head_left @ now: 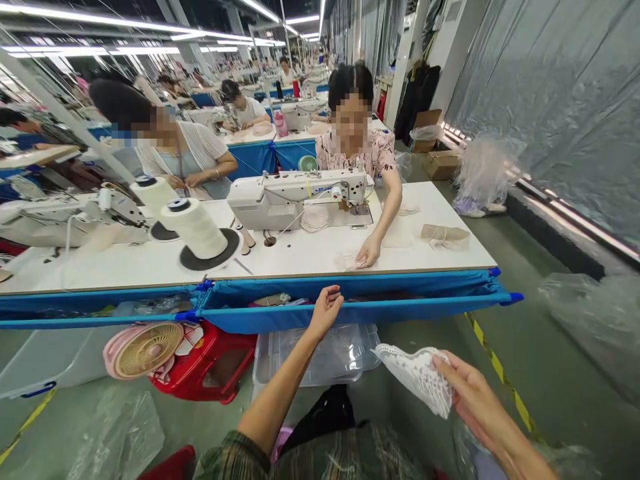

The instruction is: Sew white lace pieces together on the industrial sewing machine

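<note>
My right hand grips a white lace piece by its right end, thumb on top. The lace hangs over the floor, away from the table, with its scalloped edge to the upper left. My left hand is raised in front of the blue cloth trough, its fingers curled in and nothing visible in them. Across the table, a co-worker's hand touches a small pale lace piece lying near the table's front edge.
On the white table stand a sewing machine, a large thread cone and a tied beige bundle. Beneath are a clear plastic box, a red stool and a pink fan. Another co-worker sits at left.
</note>
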The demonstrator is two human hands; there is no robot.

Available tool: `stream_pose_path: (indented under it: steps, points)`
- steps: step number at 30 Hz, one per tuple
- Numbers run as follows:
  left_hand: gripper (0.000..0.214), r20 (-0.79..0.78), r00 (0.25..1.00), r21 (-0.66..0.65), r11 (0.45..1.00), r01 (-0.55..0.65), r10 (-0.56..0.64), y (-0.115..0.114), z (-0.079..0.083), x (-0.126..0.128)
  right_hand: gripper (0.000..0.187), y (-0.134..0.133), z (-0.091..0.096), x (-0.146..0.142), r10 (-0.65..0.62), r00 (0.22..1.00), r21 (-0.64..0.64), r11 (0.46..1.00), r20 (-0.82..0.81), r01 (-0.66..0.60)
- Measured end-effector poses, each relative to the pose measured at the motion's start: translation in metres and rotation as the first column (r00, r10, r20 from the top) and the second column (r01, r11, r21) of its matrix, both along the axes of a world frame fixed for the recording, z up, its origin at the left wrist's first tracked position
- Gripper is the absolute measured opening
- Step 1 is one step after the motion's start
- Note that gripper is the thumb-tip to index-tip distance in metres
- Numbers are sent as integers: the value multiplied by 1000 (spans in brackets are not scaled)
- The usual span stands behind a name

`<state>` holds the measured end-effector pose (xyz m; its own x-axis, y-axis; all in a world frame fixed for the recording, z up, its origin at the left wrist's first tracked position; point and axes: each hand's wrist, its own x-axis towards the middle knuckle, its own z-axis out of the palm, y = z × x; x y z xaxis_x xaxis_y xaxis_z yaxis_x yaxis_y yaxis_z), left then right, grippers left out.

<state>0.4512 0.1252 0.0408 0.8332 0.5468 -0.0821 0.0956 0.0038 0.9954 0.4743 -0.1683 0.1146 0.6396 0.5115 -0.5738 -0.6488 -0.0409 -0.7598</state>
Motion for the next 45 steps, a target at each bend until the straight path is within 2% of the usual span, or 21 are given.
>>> stream_pose_path:
  steps: [2,5,10,12,15,18,20,23,27,31,33,36,38,41,45]
  points:
    - [34,-20,1000,90,996,-12,14,7,-12,19,43,0,-2,16,-48,998,-7,999,-36,48]
    - [38,-48,999,249,968,0,12,13,-20,45,42,-1,-8,39,-152,985,-8,988,-75,152]
    - [40,-94,994,500,861,95,-55,15,-26,86,38,-2,-24,94,-246,966,4,969,-83,247]
    - [38,-123,990,579,805,131,-73,14,-29,99,33,3,-28,128,-217,975,35,975,-54,219]
    - [29,-178,982,675,718,169,-64,13,-33,110,27,16,-31,190,-106,994,108,988,-27,109]
    - [28,-256,967,742,640,198,-3,12,-30,113,24,38,-33,248,-3,999,174,985,-52,12]
    - [32,-314,948,772,597,218,60,11,-24,115,22,55,-34,275,73,994,225,973,-81,-53]
    - [35,-387,908,802,544,246,160,12,-16,116,21,82,-37,298,171,977,306,944,-131,-124]
    - [40,-439,855,827,496,265,275,7,-10,114,23,111,-49,308,241,950,380,912,-198,-152]
    - [42,-360,867,883,425,198,345,-22,-3,118,22,120,-70,315,231,940,345,929,-253,-135]
    - [41,-316,899,871,468,147,305,-45,1,128,22,116,-78,320,231,935,306,941,-268,-145]
    - [39,-262,945,779,622,86,198,-78,2,154,25,103,-83,328,239,930,250,953,-279,-171]
    - [35,-210,964,711,702,36,163,-93,-2,174,27,93,-82,334,243,928,220,958,-281,-184]
    - [31,-185,973,670,742,22,138,-104,-10,200,26,79,-76,342,247,927,189,962,-284,-199]
    - [33,-172,979,669,742,36,108,-97,-21,226,22,66,-67,357,249,927,160,964,-281,-210]
